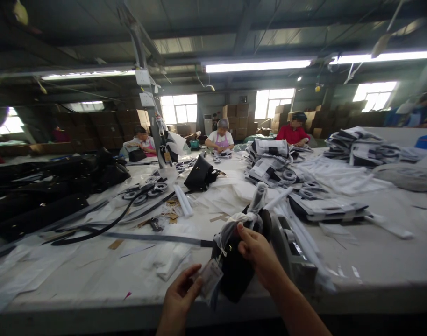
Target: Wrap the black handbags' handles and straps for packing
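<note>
A black handbag [236, 273] rests at the near edge of the table, its top part wrapped in thin white film. My right hand [257, 252] pinches the wrapped part near the top of the bag. A small tag in a clear sleeve [211, 276] hangs from the bag by a thin white string. The edge of that tag is between the thumb and fingers of my left hand [181, 296]. Right behind the bag stands a grey tape dispenser [287, 247], partly covered by my right hand and the bag.
Black bags [41, 196] are heaped at the left. Wrapped packs [269, 161] are piled right of centre, beside white plastic tubes [309, 242]. Another black bag [199, 173] stands mid-table near a metal post [153, 116]. Several people sit across the table, including one in red [290, 134].
</note>
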Available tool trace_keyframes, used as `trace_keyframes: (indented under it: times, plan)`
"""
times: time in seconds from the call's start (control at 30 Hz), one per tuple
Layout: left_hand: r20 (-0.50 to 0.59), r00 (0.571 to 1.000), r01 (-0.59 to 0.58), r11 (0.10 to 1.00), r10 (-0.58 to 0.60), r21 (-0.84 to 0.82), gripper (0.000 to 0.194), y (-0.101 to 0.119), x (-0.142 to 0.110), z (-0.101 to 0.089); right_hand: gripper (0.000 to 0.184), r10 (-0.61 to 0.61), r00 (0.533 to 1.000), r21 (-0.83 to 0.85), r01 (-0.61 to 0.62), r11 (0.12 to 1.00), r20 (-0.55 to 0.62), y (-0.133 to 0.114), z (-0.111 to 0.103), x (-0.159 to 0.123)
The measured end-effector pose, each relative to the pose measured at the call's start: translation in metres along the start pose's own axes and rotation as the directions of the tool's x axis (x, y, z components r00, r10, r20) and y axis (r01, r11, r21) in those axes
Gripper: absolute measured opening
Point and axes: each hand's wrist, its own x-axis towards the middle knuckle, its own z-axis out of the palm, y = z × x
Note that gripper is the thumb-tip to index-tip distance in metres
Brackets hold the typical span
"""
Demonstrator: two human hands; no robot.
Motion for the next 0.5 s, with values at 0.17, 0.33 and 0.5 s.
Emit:
trace_keyframes:
  times: [0.17,0.33,0.5]
  plan:
    - [0.109,0.959,-0.282,0.900,0.260,0.332,0.041,0.025,0.028,0.009,0.040,0.058,0.991,0.374,-0.099,0.922,0.119,-0.005,0.016,0.006]
    - [0.268,0.849,-0.525,0.777,0.455,0.348,0.038,0.065,0.048,0.048,0.037,-0.096,0.992,0.259,0.074,0.963,0.076,-0.010,0.024,0.007]
    - [0.306,0.819,-0.565,0.774,0.485,0.285,0.026,0.041,0.052,0.061,0.034,-0.193,0.981,0.199,0.186,0.962,0.013,-0.012,0.024,0.004]
